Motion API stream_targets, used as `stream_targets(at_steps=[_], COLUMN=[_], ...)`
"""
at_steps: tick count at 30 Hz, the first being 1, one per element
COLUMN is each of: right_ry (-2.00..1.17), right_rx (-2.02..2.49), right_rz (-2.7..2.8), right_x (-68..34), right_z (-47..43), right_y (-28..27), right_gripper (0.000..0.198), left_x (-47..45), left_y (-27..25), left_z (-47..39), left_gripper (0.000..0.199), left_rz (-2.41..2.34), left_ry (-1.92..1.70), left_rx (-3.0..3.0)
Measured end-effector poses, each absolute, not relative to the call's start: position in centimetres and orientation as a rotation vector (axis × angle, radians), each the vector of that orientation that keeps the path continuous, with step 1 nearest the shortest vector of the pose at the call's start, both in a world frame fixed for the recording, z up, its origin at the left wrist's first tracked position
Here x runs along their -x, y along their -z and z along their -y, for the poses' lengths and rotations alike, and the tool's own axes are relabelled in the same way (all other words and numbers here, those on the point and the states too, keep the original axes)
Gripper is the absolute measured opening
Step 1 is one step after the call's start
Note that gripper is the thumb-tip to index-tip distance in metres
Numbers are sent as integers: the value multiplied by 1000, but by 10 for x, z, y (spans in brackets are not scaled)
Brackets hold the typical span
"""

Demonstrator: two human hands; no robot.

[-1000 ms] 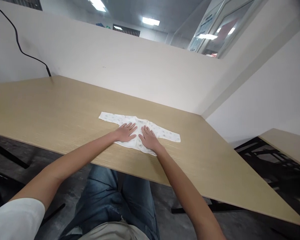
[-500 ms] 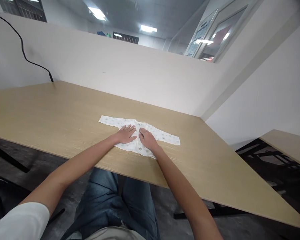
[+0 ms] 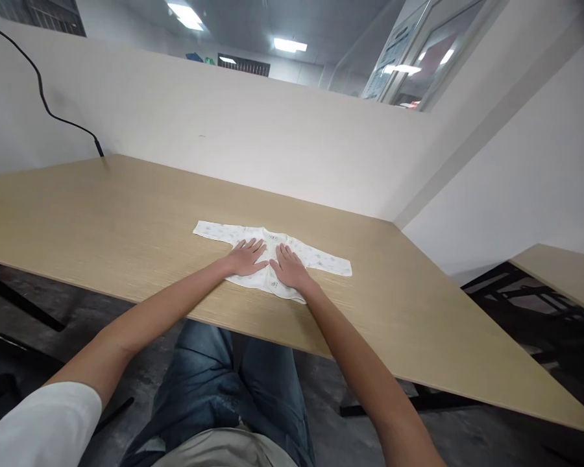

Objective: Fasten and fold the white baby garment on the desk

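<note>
A small white long-sleeved baby top [image 3: 272,285] with a faint print lies spread on the wooden table, its collar toward the far side and its sleeves stretched out to both sides. My left hand [image 3: 246,257] rests flat on the left half of its front, fingers spread. On the right half lies my right hand [image 3: 291,267], palm down with the fingers stretched out. Between the hands a strip of the front shows. The fabric under both palms is hidden.
The light wooden table [image 3: 126,214] reaches up to a low white partition [image 3: 253,130]. A black cable [image 3: 41,91] hangs at the back left. Another table [image 3: 564,272] stands at the right, and a black chair [image 3: 10,363] is at the lower left.
My right hand's fingers, bent before, are now straightened and laid flat on the top. My left hand stays in place. The view has shifted slightly.
</note>
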State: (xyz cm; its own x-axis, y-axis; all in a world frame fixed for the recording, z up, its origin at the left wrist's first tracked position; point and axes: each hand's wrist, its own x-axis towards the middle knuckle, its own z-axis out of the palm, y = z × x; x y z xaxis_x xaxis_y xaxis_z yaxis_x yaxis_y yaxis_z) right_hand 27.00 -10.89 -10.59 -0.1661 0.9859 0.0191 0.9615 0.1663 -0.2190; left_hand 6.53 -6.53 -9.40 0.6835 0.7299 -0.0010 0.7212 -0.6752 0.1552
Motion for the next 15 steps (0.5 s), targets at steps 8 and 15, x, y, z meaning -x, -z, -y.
stream_targets(at_steps=[8, 15], right_ry=[-282, -330], right_rx=[1700, 1654], right_rz=[2161, 2036], right_x=[-276, -300], right_z=[111, 105], right_y=[110, 101], right_gripper=[66, 68], left_x=[-66, -49], left_y=[95, 90], left_z=[67, 45], left_gripper=[80, 81], left_rz=[-1196, -1241], left_ry=[-144, -356], left_rx=[-2741, -2650])
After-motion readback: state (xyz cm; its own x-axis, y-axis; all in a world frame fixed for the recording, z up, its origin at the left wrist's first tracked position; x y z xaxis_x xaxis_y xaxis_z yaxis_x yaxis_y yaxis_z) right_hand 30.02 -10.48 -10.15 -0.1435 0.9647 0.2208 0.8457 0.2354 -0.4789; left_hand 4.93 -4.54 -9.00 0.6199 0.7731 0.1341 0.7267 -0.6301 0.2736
